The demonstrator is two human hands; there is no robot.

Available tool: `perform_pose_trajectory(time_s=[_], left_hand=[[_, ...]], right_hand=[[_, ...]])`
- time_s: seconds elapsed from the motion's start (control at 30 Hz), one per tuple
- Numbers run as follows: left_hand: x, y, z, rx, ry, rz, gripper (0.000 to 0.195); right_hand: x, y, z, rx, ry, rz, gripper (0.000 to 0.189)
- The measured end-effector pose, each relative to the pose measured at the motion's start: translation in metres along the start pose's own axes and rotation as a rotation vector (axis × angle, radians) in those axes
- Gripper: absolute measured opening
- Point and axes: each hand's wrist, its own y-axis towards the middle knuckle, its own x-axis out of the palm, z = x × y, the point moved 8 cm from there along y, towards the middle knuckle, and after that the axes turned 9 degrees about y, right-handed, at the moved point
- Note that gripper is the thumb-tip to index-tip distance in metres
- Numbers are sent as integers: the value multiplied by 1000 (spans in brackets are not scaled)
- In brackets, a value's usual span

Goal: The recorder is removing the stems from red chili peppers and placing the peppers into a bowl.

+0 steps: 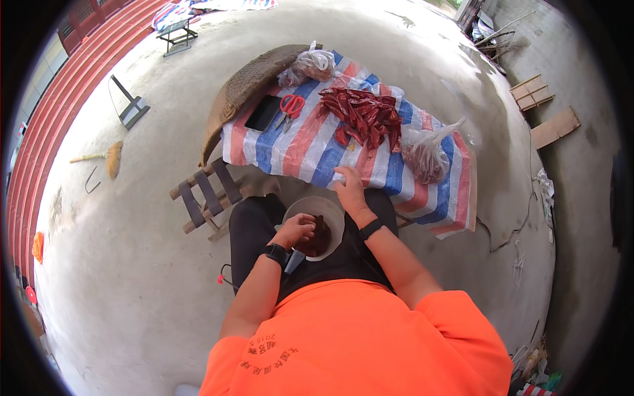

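A whitish bowl [333,210] sits between my knees with dark red pieces [317,240] in it, seemingly dried chili. Over its left side is my left hand [297,229], fingers curled above the pieces; whether it pinches one is hidden. My right hand [352,194] reaches past the bowl to the near edge of a table covered with a striped woven plastic sheet [302,158]. Its fingers are spread and nothing shows in them. Farther back on the sheet lies a heap of dried red chili peppers [364,116]. Red-handled scissors [290,110] lie left of the heap.
Beside the scissors is a black smartphone [264,113]. Plastic bags with contents rest at the sheet's back [314,64] and right [427,156]. A woven tray [247,84] leans along the left edge. A wooden folding stool [210,195], broom [111,159] and dustpan [133,111] occupy the left floor.
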Motion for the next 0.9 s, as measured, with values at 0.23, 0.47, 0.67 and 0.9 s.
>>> perform_pose_trajectory(time_s=[0.23, 0.47, 0.67, 0.9], left_hand=[[-3, 1, -4, -17, -5, 37, 38], [0, 4, -4, -38, -15, 55, 36], [7, 2, 2, -55, -45, 31, 34], [11, 9, 17, 43, -339, 86, 37]], right_hand=[[-28, 84, 35, 55, -273, 164, 33], [-26, 99, 90, 158, -295, 17, 36], [-28, 73, 84, 595, 547, 74, 34], [-6, 15, 66, 642, 1513, 189, 24]])
